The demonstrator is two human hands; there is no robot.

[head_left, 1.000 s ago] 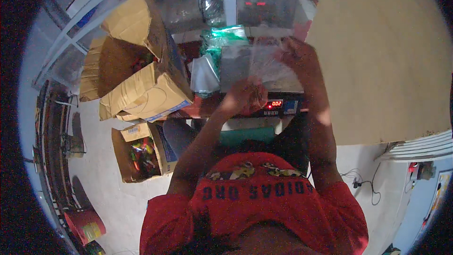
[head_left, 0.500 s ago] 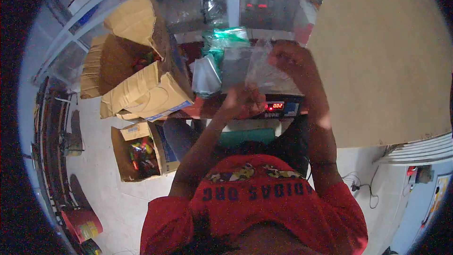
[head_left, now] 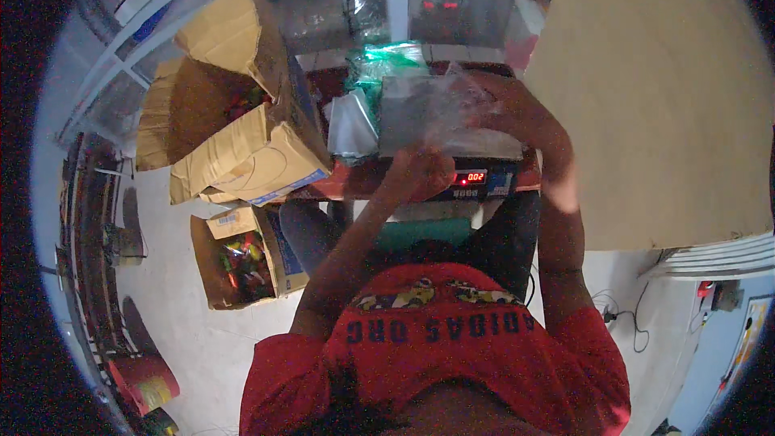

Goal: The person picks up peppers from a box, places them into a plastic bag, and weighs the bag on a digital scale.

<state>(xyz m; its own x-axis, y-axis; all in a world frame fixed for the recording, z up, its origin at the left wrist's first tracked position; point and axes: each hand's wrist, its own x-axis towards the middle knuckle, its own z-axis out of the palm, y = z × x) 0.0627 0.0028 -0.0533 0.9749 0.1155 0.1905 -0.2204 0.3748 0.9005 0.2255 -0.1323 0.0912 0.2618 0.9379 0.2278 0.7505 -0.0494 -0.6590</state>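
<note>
My left hand (head_left: 421, 171) is closed at the near edge of a scale (head_left: 494, 182) with a red lit display, gripping the lower part of a clear plastic bag (head_left: 457, 93). Higher and to the right, my right hand (head_left: 508, 109) is closed on the same bag, its fingers partly blurred behind the film. The bag hangs over the scale's grey platform (head_left: 400, 113). Just left of the platform lie a folded stack of clear bags (head_left: 349, 125) and a shiny green plastic pack (head_left: 387, 64).
A large open cardboard box (head_left: 242, 169) holds colourful small items at the left. A lower box (head_left: 210, 262) with similar items sits on the floor (head_left: 157, 274). A big beige board (head_left: 646, 97) stands at the right, with cables (head_left: 622, 315) below it. The brown table (head_left: 339, 190) spans the middle.
My right hand has shifted to the right and slightly down since half a second ago, moving the clear bag with it. My left hand has moved slightly right, staying low by the display.
</note>
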